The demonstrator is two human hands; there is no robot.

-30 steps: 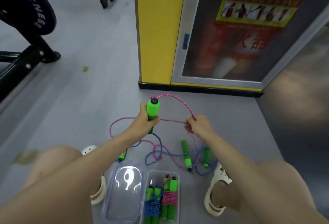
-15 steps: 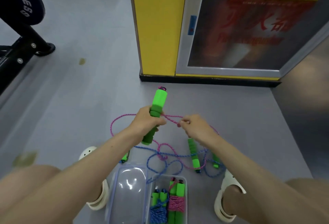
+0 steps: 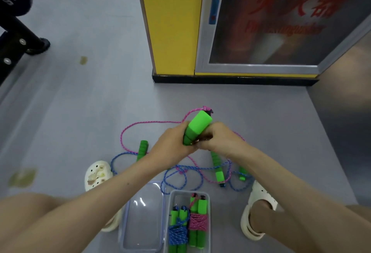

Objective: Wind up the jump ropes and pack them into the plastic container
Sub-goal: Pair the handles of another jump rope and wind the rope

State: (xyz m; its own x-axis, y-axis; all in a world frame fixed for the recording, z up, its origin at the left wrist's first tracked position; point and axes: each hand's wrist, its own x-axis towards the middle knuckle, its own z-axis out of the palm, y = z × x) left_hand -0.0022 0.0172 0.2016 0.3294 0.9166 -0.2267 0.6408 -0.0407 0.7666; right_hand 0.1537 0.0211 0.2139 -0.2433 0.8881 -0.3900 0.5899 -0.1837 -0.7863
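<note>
The two hands have closed together. A second ago the right hand (image 3: 220,140) held the pink rope (image 3: 128,130) out to the side, with a clear gap to the left hand (image 3: 170,145). Now its curled fingers sit tight against the lower part of the green foam handle (image 3: 197,127). The handle was close to upright and now leans away and to the right. I read this as one turn of rope being laid onto the handle, so winding of this rope has only just started.

The left hand is wrapped firmly round the handle's lower half, well beyond the far end of the clear plastic container (image 3: 209,222). The right hand seems to pinch the rope against the handle (the pinch itself is hidden, but rope runs out from behind the hand).

Most of the pink rope lies slack on the floor beyond the container, one wide loop off to its far left. It crosses a loose blue rope (image 3: 180,174) just past the container's far rim. Three more green handles lie out there, at (image 3: 142,150), (image 3: 217,170) and (image 3: 242,173).

Inside the container lie two finished bundles side by side, one bound in blue cord (image 3: 178,232) and one in pink (image 3: 198,222). The lid (image 3: 143,222) lies against the container's left side.
</note>
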